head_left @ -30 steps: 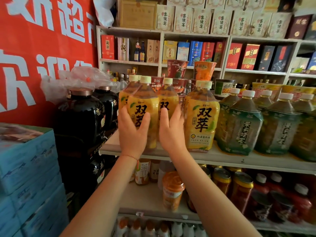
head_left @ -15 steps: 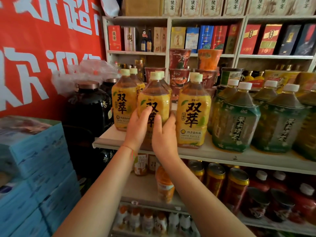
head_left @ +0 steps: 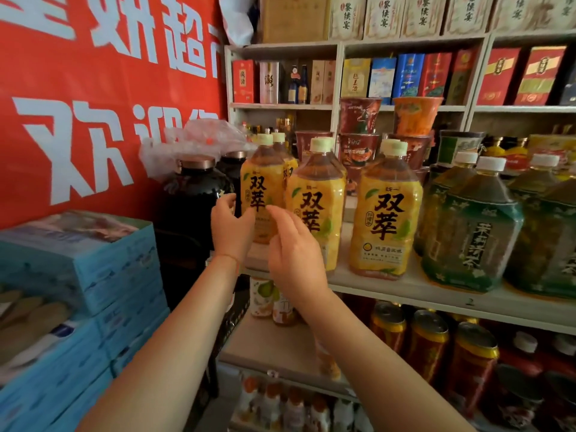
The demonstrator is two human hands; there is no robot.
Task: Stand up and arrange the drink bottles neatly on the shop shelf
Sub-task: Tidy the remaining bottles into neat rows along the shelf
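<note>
Red banner [head_left: 93,98] fills 9 to 11 o'clock, a stack of blue cartons [head_left: 103,285] sits under it at 8. The shop shelf [head_left: 436,291] runs from centre out to 3 o'clock; its board carries every bottle I'm sorting.

Green tea bottles [head_left: 470,235] at 3 o'clock: big ones, four caps that I can count, packed tight, more may sit behind. Two dark jars [head_left: 193,201] at 10 o'clock on the shelf's left end, with a plastic bag [head_left: 193,138] over them.

Yellow tea bottles [head_left: 385,213] in the middle: three in the front row, labels facing out, all upright. At least two more caps show behind, at the left and the right, so five at minimum. Front row is near the shelf edge, probably so labels read from the aisle. The gaps look uneven: the left bottle sits further back than the other two.

Cup noodle tubs [head_left: 358,141] at 12 o'clock behind the row, stacked; count unclear.

My left hand [head_left: 230,232] is at the left yellow bottle [head_left: 258,194], fingers straight and relaxed, thumb side near its label; I can't tell if it touches. My right hand [head_left: 293,254] is in front of the gap between the left and middle bottles, fingers loosely spread, holding nothing.

My read: I'm bracketing the left bottle to pull it forward into line. Risk is knocking the middle one
</note>
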